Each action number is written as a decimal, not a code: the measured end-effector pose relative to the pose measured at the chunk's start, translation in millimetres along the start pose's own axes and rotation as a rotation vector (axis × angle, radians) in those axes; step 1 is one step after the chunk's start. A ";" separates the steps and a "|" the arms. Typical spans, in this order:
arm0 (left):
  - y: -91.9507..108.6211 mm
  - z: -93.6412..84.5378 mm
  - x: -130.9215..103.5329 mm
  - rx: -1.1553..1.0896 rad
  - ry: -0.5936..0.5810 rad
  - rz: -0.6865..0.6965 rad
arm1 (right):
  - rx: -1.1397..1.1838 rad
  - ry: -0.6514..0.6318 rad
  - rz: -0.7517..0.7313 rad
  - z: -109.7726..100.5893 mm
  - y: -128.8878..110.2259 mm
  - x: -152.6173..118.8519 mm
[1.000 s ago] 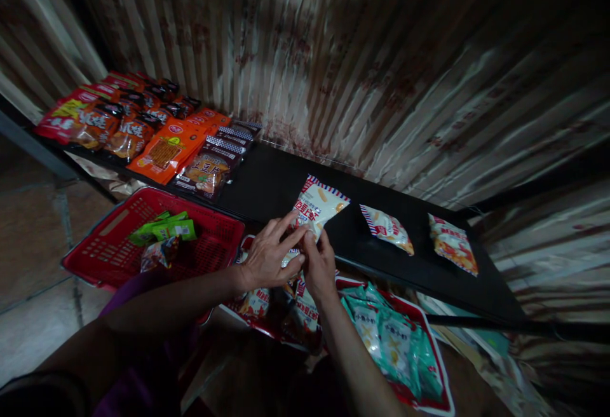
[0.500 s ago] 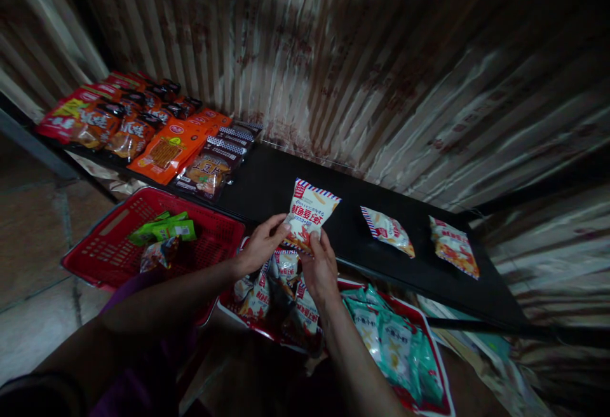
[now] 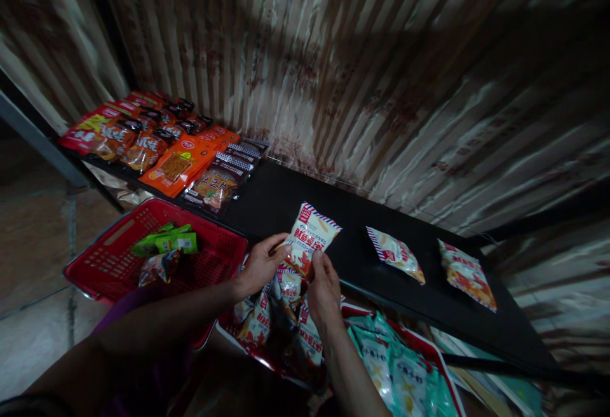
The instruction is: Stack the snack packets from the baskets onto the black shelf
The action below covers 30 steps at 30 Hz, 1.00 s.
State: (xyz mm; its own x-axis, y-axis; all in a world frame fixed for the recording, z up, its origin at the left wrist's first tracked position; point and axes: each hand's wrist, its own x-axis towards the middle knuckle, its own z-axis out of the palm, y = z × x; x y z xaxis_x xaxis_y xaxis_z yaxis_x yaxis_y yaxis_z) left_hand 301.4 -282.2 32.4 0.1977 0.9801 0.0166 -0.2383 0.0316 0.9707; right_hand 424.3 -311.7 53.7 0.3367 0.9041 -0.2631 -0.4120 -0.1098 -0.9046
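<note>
Between both hands I hold a white snack bag with a striped top edge and red lettering. My left hand pinches its lower left side, thumb in front. My right hand grips its lower right corner. The bag is tilted, above the front edge of a black shelf. Below my hands, a red basket holds several similar bags. Two more such bags lie apart on the right part of the shelf: one snack bag nearer, another snack bag towards the end.
Red, orange packets and brown packets fill the shelf's left end. Left below, a red basket holds green packets. Right below, another basket holds teal bags. A pleated curtain hangs behind.
The view has shifted, so the shelf and its contents appear lower. Both hands still hold the same snack bag, which sits slightly lower in the picture and is turned a little.
</note>
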 end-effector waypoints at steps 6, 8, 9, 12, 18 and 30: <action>-1.6 -5.6 -2.9 0.090 0.001 0.058 | -0.030 -0.005 -0.010 2.1 4.3 3.0; -1.6 -7.2 -2.8 0.089 0.011 0.050 | -0.026 -0.003 -0.016 2.7 5.9 3.5; -1.4 -7.9 -2.4 0.078 0.025 0.042 | -0.024 -0.001 -0.010 3.0 6.5 3.5; -0.5 -9.4 -0.2 0.032 0.068 0.002 | -0.019 -0.013 0.027 4.0 7.9 3.3; -1.7 -11.0 0.6 0.001 0.088 -0.072 | -0.057 -0.031 0.034 1.3 11.2 6.3; 3.6 -18.8 61.6 0.057 0.337 0.155 | -0.165 -0.139 -0.165 34.0 -0.1 47.5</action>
State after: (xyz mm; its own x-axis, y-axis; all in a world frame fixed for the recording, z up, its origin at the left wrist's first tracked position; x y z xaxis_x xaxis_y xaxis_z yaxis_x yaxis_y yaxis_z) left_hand 294.9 -218.0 32.4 -0.1632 0.9822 0.0933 -0.1852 -0.1234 0.9749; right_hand 411.6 -254.6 52.7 0.2631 0.9623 -0.0694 -0.2138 -0.0120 -0.9768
